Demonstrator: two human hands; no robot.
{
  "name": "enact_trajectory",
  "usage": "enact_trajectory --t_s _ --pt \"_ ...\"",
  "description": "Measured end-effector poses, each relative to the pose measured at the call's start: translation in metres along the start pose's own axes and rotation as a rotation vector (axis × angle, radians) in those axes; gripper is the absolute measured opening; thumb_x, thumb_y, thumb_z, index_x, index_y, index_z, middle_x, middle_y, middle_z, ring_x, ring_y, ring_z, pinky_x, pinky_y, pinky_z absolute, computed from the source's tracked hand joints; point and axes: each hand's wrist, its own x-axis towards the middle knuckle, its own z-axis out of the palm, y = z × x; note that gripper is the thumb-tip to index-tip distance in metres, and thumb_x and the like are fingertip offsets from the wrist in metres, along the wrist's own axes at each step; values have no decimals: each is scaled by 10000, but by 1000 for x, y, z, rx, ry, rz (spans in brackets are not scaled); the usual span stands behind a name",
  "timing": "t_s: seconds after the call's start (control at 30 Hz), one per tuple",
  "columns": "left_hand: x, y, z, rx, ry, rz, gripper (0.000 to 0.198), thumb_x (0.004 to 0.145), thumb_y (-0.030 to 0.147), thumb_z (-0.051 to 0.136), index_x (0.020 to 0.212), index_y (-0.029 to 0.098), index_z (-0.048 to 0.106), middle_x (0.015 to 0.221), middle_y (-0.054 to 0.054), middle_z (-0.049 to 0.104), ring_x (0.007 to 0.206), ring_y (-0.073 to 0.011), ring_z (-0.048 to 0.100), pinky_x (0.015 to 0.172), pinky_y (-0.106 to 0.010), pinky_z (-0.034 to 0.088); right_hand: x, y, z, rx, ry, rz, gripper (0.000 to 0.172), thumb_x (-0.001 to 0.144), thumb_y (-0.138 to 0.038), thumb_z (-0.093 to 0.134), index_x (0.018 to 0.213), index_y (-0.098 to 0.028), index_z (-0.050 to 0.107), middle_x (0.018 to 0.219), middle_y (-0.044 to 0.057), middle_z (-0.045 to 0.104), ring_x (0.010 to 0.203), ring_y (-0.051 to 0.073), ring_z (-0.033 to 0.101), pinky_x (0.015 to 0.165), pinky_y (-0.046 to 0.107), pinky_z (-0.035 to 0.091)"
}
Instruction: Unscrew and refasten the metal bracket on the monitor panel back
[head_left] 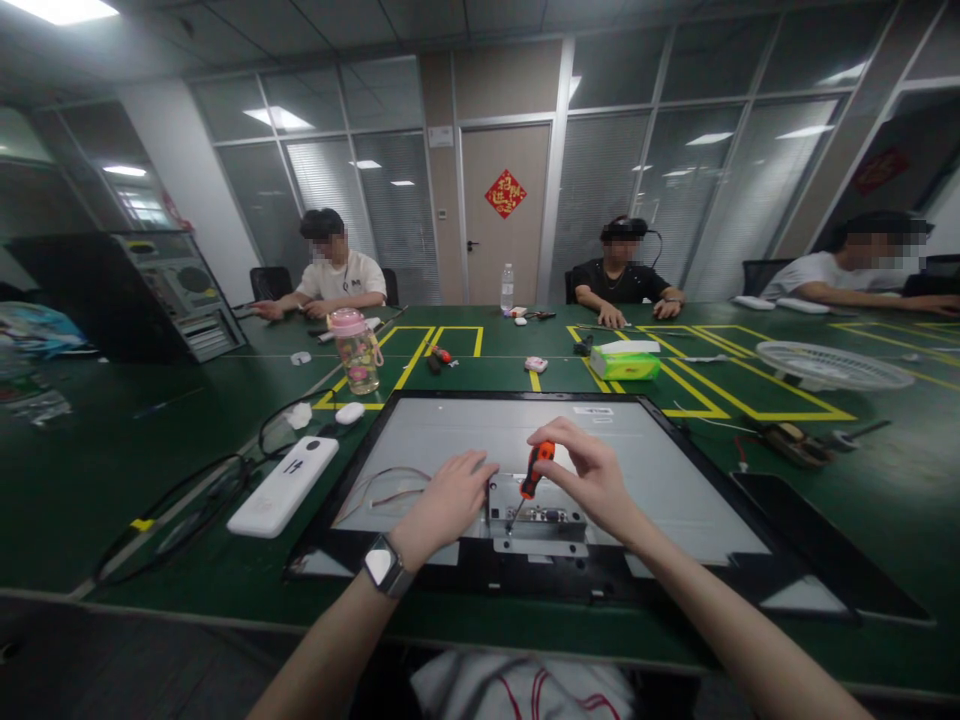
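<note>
A monitor panel (420, 430) lies with its grey back up and its black frame around it on the green table. Near its front edge sits a metal bracket box (574, 525) with ports along its side. My right hand (592, 475) grips the handle of an orange and black screwdriver (534, 475). The screwdriver is tilted, its tip at the left part of the box's front side. My left hand (454, 492) rests at the box's left edge, fingers stretched out. Thin wires (397, 492) lie on the panel left of that hand.
A white power bank (283, 487) and black cables (187, 520) lie to the left. Beyond the panel stand a pink-lidded bottle (355, 350) and a green tissue pack (625, 362). A black flat piece (825, 540) lies right. Several people sit across the table.
</note>
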Motion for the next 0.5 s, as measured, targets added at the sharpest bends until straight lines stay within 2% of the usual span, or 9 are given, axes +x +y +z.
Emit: enact_trajectory --t_s 0.13,0.27,0.33,0.4,0.5 --pt "0 -2 3 14 9 13 411 926 122 403 1318 176 513 1398 -128 512 1292 -239 478 1099 -429 366 1 -6 -1 206 -32 99 146 857 -349 667 924 -234 727 852 34 589 757 180 596 700 337 520" --pt "0 -3 3 21 20 25 412 927 123 401 1321 178 509 1385 -128 519 1289 -239 479 1099 -428 367 1 -8 -4 267 -123 190 224 933 -337 566 1101 -256 690 962 58 654 908 202 627 831 368 510" --pt "0 -1 1 17 17 20 411 925 120 402 1316 180 511 1377 -127 524 1281 -238 485 1098 -428 369 1 -6 -3 295 -137 196 228 955 -342 527 1099 -262 685 1000 60 652 943 197 623 868 368 502" --pt "-1 1 -1 15 11 14 408 926 118 399 1313 179 513 1375 -128 525 1276 -238 490 1096 -427 371 0 -4 -2 342 -131 173 197 927 -371 572 1019 -256 703 990 52 613 919 189 613 824 343 523" --pt "-1 2 -3 16 6 13 401 926 118 395 1303 181 518 1377 -124 525 1277 -239 489 1092 -430 374 0 -6 0 430 -130 179 129 850 -363 679 887 -245 715 916 22 528 783 154 605 666 290 554"
